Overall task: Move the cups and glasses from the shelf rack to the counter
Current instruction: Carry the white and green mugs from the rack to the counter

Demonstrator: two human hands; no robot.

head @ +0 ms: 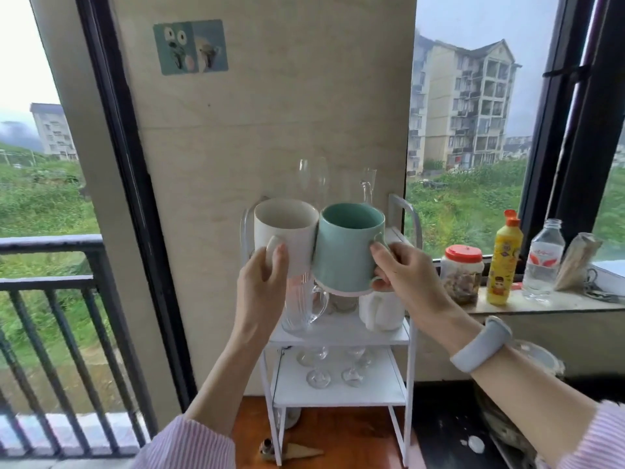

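Observation:
My left hand [262, 282] grips the handle of a white mug [287, 228], and my right hand [402, 275] grips the handle of a teal mug [348, 245]. Both mugs are held side by side, touching, in front of the top tier of the white shelf rack [341, 336]. Behind them on the top tier stand a tall wine glass [313, 179] and a clear glass pitcher [367, 184]. The middle tier holds a ribbed glass mug [302, 306] and a white mug [382, 311]. Several stemmed glasses [333, 365] sit on the lower tier.
The rack stands on a wooden counter [338, 434] against a pale wall panel. To the right, a window sill [541, 304] carries a red-lidded jar [461, 274], a yellow bottle [504, 258] and a water bottle [542, 258]. A dark pot [517, 401] sits lower right. A balcony railing is at left.

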